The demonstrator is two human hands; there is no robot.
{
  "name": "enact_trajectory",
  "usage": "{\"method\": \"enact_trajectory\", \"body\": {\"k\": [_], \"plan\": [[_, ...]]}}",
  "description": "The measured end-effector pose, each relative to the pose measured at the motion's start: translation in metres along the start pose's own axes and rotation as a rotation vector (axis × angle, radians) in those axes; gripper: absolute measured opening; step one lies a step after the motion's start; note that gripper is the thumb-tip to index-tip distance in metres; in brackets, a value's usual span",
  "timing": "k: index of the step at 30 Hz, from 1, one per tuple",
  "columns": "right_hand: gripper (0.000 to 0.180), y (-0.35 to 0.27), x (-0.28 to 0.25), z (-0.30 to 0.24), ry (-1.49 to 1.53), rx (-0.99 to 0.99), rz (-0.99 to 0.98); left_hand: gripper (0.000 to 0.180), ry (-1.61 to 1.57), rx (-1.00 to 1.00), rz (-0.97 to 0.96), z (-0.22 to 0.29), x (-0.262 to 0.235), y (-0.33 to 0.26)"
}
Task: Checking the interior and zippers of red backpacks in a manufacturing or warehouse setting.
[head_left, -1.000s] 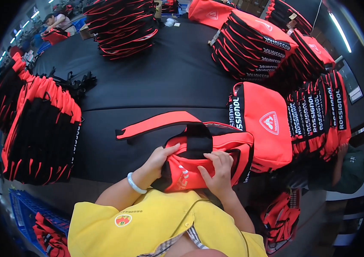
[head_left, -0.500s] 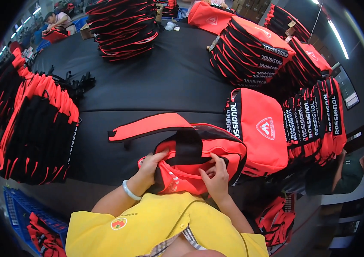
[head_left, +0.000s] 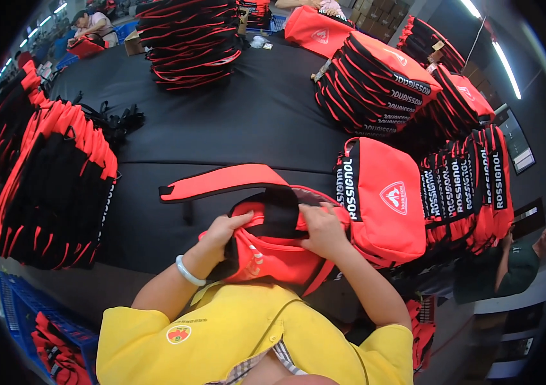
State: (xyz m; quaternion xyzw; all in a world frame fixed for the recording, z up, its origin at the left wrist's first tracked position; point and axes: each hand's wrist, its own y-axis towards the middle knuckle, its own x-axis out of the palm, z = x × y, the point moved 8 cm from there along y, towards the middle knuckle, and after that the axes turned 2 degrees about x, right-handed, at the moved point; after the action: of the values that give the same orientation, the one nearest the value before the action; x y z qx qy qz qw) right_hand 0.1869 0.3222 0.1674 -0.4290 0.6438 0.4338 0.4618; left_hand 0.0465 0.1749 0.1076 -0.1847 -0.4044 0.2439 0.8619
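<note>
A red and black bag [head_left: 279, 260] lies at the table's near edge, against my front, with its opening facing up. A long red flap with black edging [head_left: 221, 179] stretches from it to the left across the table. My left hand [head_left: 218, 239] grips the bag's left end, thumb on the red fabric by the opening. At the far right rim of the opening, my right hand [head_left: 325, 230] is closed on the bag's edge, fingers partly hidden behind the fabric. A black band [head_left: 279, 212] crosses the opening between my hands.
Finished-looking red bags [head_left: 388, 199] stand close on the right, with a row of folded ones [head_left: 465, 186] beyond. Tall stacks rise at far centre [head_left: 186, 45], far right [head_left: 375, 83] and left [head_left: 58, 192]. A blue crate [head_left: 22, 321] sits lower left. A co-worker [head_left: 517, 263] stands right.
My right hand has moved up and away from me, from the bag's front pocket area to the far right rim. The bag's right end has tilted and folded inward. My left hand keeps its grip.
</note>
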Motion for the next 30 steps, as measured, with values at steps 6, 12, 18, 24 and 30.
{"method": "enact_trajectory", "body": {"k": [6,12,18,24,30], "plan": [[0.029,-0.003,0.026,-0.025,-0.048,-0.203,-0.084,0.044,1.0,0.254,0.174,0.056,-0.02,-0.009],[0.028,0.021,-0.024,-0.021,-0.155,-0.232,0.011,0.074,1.794,0.893,0.382,0.084,0.077,-0.062],[0.025,0.013,-0.016,-0.006,0.005,-0.158,0.022,0.088,1.676,0.344,0.214,0.07,0.035,-0.026],[0.039,-0.009,-0.014,-0.015,0.325,-0.013,0.155,0.09,1.581,0.309,0.245,0.045,0.012,-0.022],[0.053,-0.024,-0.004,-0.066,0.5,0.124,0.246,0.088,1.581,0.325,0.278,0.041,0.009,-0.028]]}}
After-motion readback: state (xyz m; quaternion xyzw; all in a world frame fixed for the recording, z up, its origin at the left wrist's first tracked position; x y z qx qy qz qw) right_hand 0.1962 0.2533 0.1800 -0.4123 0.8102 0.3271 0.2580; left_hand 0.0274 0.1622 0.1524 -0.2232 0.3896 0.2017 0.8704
